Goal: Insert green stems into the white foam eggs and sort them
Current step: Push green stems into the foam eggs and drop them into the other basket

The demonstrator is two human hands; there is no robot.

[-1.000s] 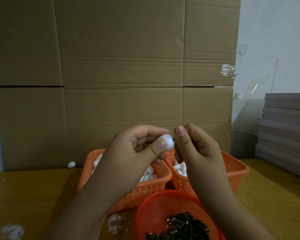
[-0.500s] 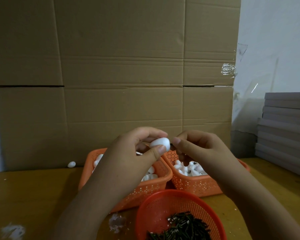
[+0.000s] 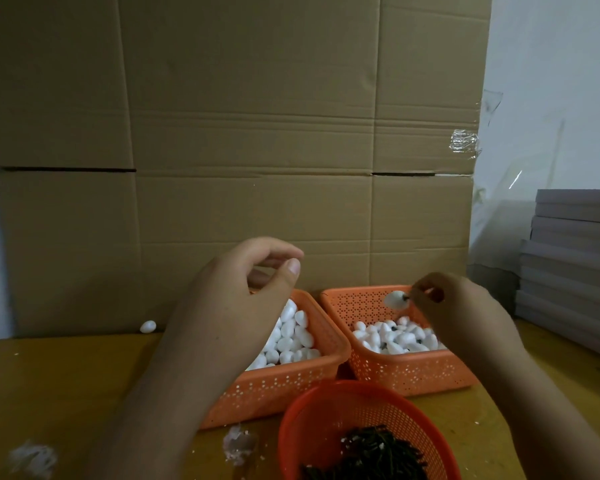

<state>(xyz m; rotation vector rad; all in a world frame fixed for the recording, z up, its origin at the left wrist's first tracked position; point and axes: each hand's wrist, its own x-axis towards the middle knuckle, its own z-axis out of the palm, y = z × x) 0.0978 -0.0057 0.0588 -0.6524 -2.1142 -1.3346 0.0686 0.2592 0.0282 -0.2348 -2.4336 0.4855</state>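
No readable text, labels, brands or numbers anywhere. Cardboard boxes (image 3: 243, 133) are plain, no print or stickers. Orange baskets (image 3: 409, 372) carry no markings. Grey stacked boards (image 3: 575, 258) at right are blank too.

Left hand (image 3: 236, 299) hovers, fingers loosely curled; right hand (image 3: 465, 313) pinches with its fingers.

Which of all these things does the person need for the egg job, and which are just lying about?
Needed: stemmed egg in right hand; left hand; plain-egg basket; finished-egg basket; round stem basket.
Lying about: cardboard boxes; grey board stack; stray egg.
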